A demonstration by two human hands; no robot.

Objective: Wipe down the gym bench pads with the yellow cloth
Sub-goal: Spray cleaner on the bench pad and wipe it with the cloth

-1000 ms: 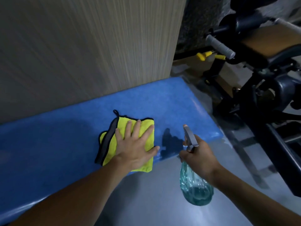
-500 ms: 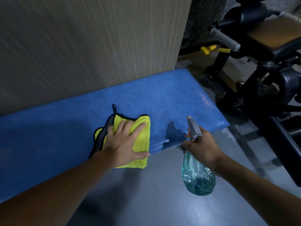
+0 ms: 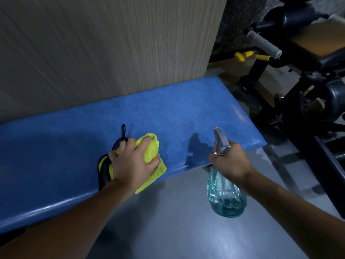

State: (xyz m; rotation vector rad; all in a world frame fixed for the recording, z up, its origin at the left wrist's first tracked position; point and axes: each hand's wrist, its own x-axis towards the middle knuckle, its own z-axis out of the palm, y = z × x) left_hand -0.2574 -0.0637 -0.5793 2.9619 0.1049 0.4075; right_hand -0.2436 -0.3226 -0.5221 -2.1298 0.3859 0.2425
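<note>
Tabletop [image 3: 177, 109] = long blue padded slab, glossy along its rounded near edge, running lower left to mid right w/ its far side against a beige wood-grain wall panel [image 3: 93, 43]. Grey floor [image 3: 177, 230] below is smooth w/ soft reflections. Yellow cloth [image 3: 152, 152] lies on the tabletop near the front edge, approx mid-length. Its dark-trimmed side bunches at left, a black loop points toward the wall, and one yellow corner hangs just over the edge. Left hand [image 3: 134, 163] sits on top, fingers [image 3: 145, 142] curled & gathering the fabric into a bunched fold. Right hand [image 3: 231, 161] is just off the front edge, over the floor, fingers wrapped round the neck of a clear teal spray bottle [image 3: 225, 199], grey nozzle aimed at the blue surface. The bottle's shadow falls btwn the hands. At right stands a dark gym machine [image 3: 308, 109] w/ grey grip handle [image 3: 265, 43], yellow knobs [image 3: 242, 56] & a brown pad [image 3: 321, 40].
</note>
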